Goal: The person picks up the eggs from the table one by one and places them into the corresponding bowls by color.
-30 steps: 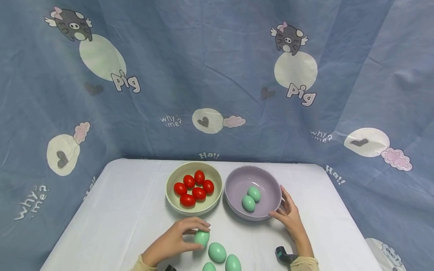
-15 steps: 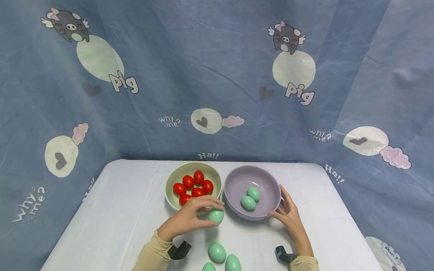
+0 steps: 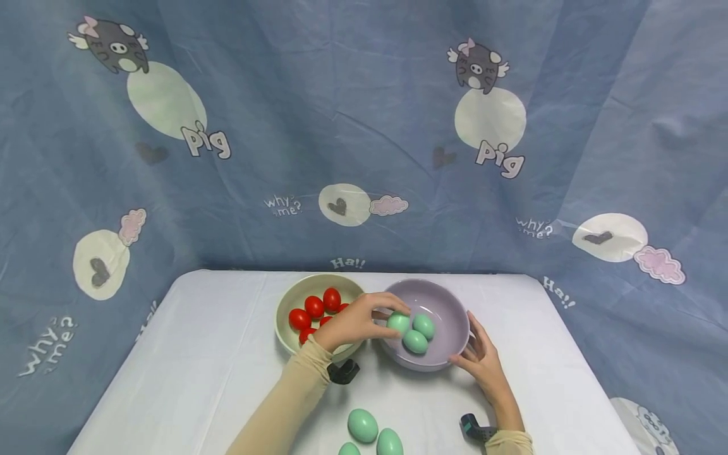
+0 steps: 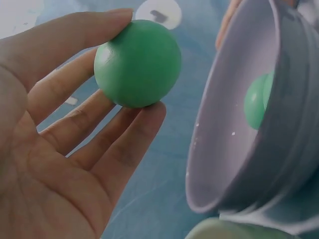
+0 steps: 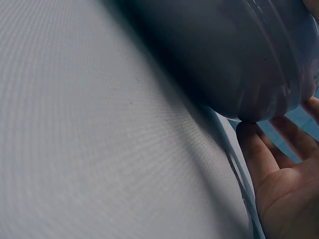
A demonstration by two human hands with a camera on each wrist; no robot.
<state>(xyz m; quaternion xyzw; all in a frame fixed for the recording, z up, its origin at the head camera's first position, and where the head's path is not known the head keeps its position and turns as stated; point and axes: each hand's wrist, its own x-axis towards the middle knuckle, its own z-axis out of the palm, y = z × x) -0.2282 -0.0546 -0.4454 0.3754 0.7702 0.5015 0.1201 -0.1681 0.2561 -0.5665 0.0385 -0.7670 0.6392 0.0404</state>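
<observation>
In the head view my left hand (image 3: 354,323) pinches a green toy egg (image 3: 398,321) between thumb and fingertips, over the left side of the purple bowl (image 3: 452,309). The left wrist view shows this green egg (image 4: 139,64) apart from the purple bowl's wall (image 4: 299,89). Two other green eggs (image 3: 423,326) lie inside that bowl. My right hand (image 3: 485,363) rests its thumb and fingertips against the bowl's right outer side. In the right wrist view, the fingertips (image 5: 249,132) touch the bowl's lower outer wall (image 5: 224,59).
A pale green bowl (image 3: 284,300) with several red eggs (image 3: 299,319) stands at the left, partly behind my left hand. Several green eggs (image 3: 363,425) lie at the front of the white table (image 3: 216,354). A patterned blue cloth (image 3: 352,139) hangs behind.
My left hand has lifted the green egg from the table's front and carried it forward and to the right, over the purple bowl. My right hand has stayed at the bowl's side.
</observation>
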